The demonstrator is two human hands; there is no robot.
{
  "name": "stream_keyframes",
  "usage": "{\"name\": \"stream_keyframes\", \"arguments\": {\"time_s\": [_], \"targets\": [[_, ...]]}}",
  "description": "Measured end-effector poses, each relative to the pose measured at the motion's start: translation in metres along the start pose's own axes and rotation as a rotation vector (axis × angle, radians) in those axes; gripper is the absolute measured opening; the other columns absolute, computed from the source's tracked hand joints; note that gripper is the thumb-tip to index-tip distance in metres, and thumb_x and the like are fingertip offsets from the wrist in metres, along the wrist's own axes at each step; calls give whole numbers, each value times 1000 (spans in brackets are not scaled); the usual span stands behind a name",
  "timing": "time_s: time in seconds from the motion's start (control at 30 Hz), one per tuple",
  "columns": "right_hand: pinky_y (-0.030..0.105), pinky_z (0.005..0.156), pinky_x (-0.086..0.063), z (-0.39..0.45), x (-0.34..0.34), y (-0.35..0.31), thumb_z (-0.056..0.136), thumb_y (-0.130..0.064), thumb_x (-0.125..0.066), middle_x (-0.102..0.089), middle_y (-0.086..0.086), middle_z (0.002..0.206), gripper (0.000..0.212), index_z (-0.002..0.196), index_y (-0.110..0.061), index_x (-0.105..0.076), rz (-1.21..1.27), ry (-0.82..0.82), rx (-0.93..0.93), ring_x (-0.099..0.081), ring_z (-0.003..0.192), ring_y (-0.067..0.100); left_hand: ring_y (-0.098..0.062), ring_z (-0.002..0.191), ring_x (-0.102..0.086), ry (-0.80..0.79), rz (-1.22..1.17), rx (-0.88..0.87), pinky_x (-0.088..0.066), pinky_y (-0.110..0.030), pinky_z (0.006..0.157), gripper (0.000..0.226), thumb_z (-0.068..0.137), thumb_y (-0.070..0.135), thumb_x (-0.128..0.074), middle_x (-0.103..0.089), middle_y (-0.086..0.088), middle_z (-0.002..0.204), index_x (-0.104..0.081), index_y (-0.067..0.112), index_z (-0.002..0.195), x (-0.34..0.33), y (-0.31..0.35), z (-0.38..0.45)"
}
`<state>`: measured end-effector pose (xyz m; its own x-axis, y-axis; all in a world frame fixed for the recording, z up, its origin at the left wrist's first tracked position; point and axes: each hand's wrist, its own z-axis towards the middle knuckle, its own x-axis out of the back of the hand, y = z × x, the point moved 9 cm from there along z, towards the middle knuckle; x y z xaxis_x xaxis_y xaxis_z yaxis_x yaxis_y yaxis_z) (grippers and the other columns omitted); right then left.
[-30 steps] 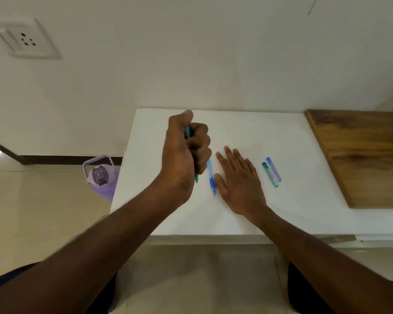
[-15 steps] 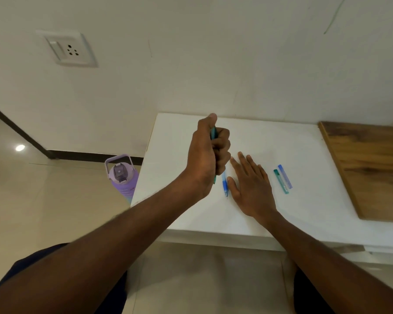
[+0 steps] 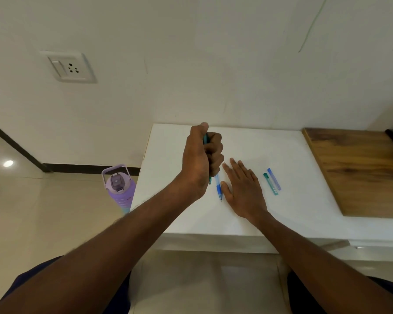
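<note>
Gripping a teal pen [image 3: 206,141] upright in a closed fist, the left hand [image 3: 201,163] hovers above the white tabletop [image 3: 247,141] while the right hand [image 3: 244,191] lies flat, fingers straight, holding nothing; a blue pen [image 3: 218,189] rests between the hands, and two pen caps [image 3: 272,182] lie just right of the right hand

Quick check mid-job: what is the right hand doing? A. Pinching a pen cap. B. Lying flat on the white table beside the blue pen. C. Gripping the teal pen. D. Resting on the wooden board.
B: the right hand lies flat, fingers straight, on the white table next to the blue pen; the left hand grips the teal pen, and the teal cap and blue cap lie apart from it.
</note>
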<state>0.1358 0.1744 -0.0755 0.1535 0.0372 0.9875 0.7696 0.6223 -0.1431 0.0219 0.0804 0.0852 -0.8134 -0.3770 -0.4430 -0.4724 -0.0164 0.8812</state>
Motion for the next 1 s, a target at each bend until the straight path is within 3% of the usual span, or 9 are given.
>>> {"name": "stream_keyframes", "arguments": {"time_s": [0.73,0.87,1.0], "targets": [[43,128,-22,3,-5,3,106,-59,-36,-21,-2,174,64,164,-31,-27,25,49,0,-23,160,22,-6,40,-18,4,-36,-26,-16,-23,42,68,112,43,-23,-25,8,48,-34,27,47,8,-1,12],[43,127,-22,3,-4,3,105,-59,-35,-22,-2,174,65,163,-31,-28,31,60,0,-25,160,23,-6,40,-19,-17,-13,-52,-20,-19,40,68,111,50,-26,-26,9,47,-34,27,47,6,1,10],[42,127,-21,2,-5,3,105,-59,-35,-22,-2,174,65,163,-31,-27,31,59,1,-24,160,22,-6,39,-19,7,26,-30,-20,-20,39,71,113,41,-24,-25,8,46,-35,28,44,7,-1,11]]}}
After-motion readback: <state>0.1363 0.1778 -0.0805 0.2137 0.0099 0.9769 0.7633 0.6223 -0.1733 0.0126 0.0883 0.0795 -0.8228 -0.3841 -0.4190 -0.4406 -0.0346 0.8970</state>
